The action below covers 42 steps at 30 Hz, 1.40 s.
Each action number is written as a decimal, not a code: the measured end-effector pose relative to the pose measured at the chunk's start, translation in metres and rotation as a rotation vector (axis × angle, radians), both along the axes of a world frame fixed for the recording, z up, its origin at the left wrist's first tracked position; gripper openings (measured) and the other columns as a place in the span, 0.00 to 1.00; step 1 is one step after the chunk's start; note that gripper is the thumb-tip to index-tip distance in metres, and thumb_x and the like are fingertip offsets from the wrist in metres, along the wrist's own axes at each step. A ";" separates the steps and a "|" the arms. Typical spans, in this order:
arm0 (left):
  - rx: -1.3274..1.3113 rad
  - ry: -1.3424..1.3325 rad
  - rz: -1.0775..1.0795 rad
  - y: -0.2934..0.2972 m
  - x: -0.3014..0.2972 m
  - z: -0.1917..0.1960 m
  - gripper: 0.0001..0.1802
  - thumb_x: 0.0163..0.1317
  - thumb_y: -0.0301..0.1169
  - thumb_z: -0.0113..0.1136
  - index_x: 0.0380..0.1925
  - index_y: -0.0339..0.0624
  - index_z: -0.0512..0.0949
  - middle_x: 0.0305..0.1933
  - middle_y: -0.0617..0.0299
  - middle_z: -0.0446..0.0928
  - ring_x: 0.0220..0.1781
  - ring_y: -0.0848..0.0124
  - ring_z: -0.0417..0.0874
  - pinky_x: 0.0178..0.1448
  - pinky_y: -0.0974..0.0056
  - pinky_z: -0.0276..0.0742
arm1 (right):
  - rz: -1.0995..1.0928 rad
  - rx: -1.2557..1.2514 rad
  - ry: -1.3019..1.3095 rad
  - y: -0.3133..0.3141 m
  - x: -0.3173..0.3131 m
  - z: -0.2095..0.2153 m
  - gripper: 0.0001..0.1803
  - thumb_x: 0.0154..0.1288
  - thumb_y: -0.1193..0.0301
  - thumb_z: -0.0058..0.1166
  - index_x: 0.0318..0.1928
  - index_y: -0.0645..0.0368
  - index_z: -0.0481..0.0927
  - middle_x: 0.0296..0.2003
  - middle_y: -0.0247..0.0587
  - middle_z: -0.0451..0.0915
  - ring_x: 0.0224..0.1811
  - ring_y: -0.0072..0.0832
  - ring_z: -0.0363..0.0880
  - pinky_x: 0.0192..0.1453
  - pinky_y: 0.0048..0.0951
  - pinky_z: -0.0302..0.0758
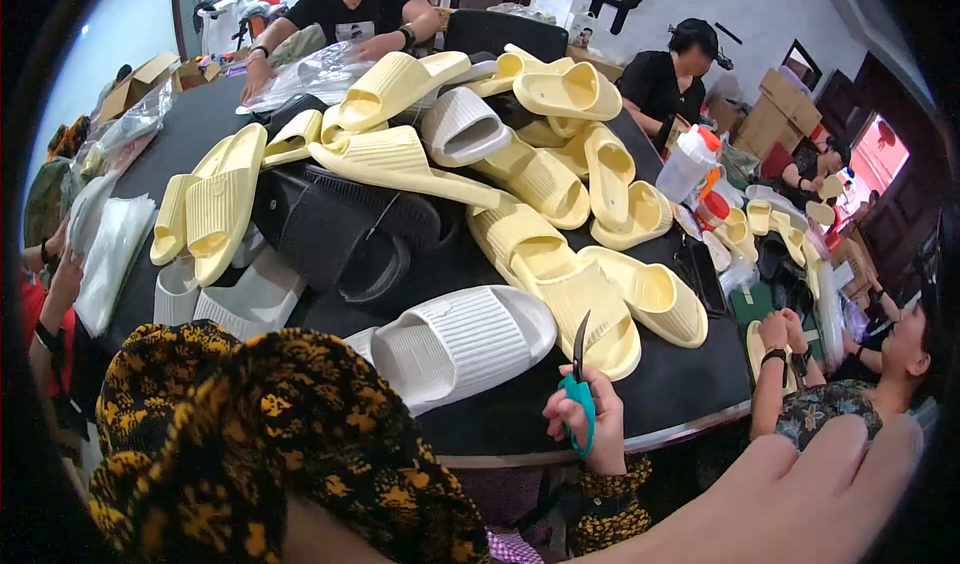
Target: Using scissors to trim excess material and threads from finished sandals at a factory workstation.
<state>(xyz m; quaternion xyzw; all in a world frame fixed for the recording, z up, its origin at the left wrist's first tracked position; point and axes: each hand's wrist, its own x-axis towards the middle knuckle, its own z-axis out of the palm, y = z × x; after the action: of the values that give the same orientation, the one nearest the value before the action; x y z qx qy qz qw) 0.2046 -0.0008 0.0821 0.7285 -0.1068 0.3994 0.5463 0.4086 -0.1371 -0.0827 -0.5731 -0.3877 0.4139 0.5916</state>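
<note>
The right hand [606,432], right of the lower centre of the frame, is closed around the teal looped handles of a pair of scissors with dark pointed blades [577,394], the tip directed upward. The left hand [800,484] looms very close to the lens at the lower right, its arm in a black sleeve with yellow-orange patches [300,424] across the lower left; whether its fingers grip anything cannot be told. In view, the blades overlap a pale yellow ribbed slipper [610,324], and a white ribbed slipper [470,344] lies just to their left; contact with either is unclear. Both slippers are on a black-topped table [675,389], before a heap of other pale yellow slippers [400,159] at the centre, with black slides [345,229] among them and light grey slippers [250,294] at left. A stack of translucent plastic bags [112,264] lies at the left of the frame. A white bottle with an orange cap [688,164] stands at right. At the top, a person in a black shirt [345,14] has both hands at a clear plastic bag [310,76].
</note>
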 end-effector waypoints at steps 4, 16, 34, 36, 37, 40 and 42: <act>0.019 0.054 0.042 -0.003 -0.001 0.003 0.13 0.58 0.32 0.60 0.35 0.31 0.80 0.37 0.46 0.78 0.42 0.58 0.80 0.47 0.61 0.74 | 0.044 -0.003 0.049 0.006 -0.006 0.014 0.26 0.61 0.66 0.56 0.55 0.64 0.65 0.27 0.40 0.78 0.21 0.20 0.75 0.24 0.19 0.70; 0.077 0.092 0.030 0.012 0.008 0.013 0.13 0.58 0.33 0.60 0.35 0.31 0.80 0.36 0.46 0.78 0.41 0.58 0.80 0.46 0.61 0.75 | 0.052 -0.066 0.085 0.005 0.000 0.010 0.26 0.60 0.73 0.56 0.58 0.60 0.65 0.30 0.38 0.77 0.24 0.19 0.75 0.27 0.20 0.71; 0.081 0.343 0.066 -0.005 -0.004 0.034 0.13 0.58 0.34 0.61 0.33 0.32 0.80 0.35 0.47 0.79 0.40 0.59 0.81 0.45 0.62 0.76 | -0.028 -0.137 0.363 0.004 0.014 -0.012 0.24 0.61 0.71 0.55 0.57 0.62 0.66 0.27 0.36 0.76 0.25 0.17 0.72 0.28 0.18 0.69; 0.090 0.369 0.059 -0.004 -0.007 0.036 0.13 0.58 0.34 0.61 0.33 0.32 0.80 0.34 0.47 0.79 0.40 0.59 0.81 0.45 0.62 0.76 | 0.081 -0.067 0.099 0.006 0.011 -0.003 0.24 0.62 0.71 0.54 0.58 0.61 0.66 0.28 0.36 0.76 0.24 0.18 0.73 0.26 0.18 0.70; 0.107 0.378 0.063 -0.006 -0.010 0.042 0.13 0.58 0.34 0.61 0.33 0.32 0.80 0.34 0.47 0.79 0.40 0.59 0.81 0.45 0.62 0.76 | 0.090 -0.041 0.120 0.008 0.007 -0.003 0.24 0.62 0.72 0.54 0.58 0.60 0.66 0.29 0.36 0.77 0.23 0.19 0.74 0.26 0.18 0.70; 0.106 0.460 0.105 -0.016 -0.025 0.062 0.13 0.59 0.35 0.60 0.31 0.33 0.80 0.32 0.51 0.80 0.38 0.60 0.81 0.44 0.61 0.76 | 0.116 0.000 0.117 0.003 0.003 0.003 0.24 0.61 0.73 0.54 0.58 0.60 0.66 0.29 0.36 0.76 0.24 0.19 0.74 0.27 0.19 0.72; 0.143 0.501 0.271 -0.006 -0.020 0.045 0.15 0.62 0.39 0.57 0.26 0.37 0.79 0.26 0.57 0.79 0.33 0.63 0.80 0.42 0.61 0.75 | 0.031 -0.027 0.092 -0.009 0.018 -0.006 0.25 0.60 0.74 0.54 0.58 0.60 0.65 0.30 0.36 0.76 0.24 0.19 0.74 0.28 0.19 0.73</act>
<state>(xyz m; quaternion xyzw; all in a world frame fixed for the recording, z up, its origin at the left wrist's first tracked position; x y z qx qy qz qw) 0.1848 -0.0065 0.1272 0.8485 0.1016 0.2679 0.4448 0.4267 -0.1457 -0.0885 -0.5552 -0.3634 0.4539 0.5947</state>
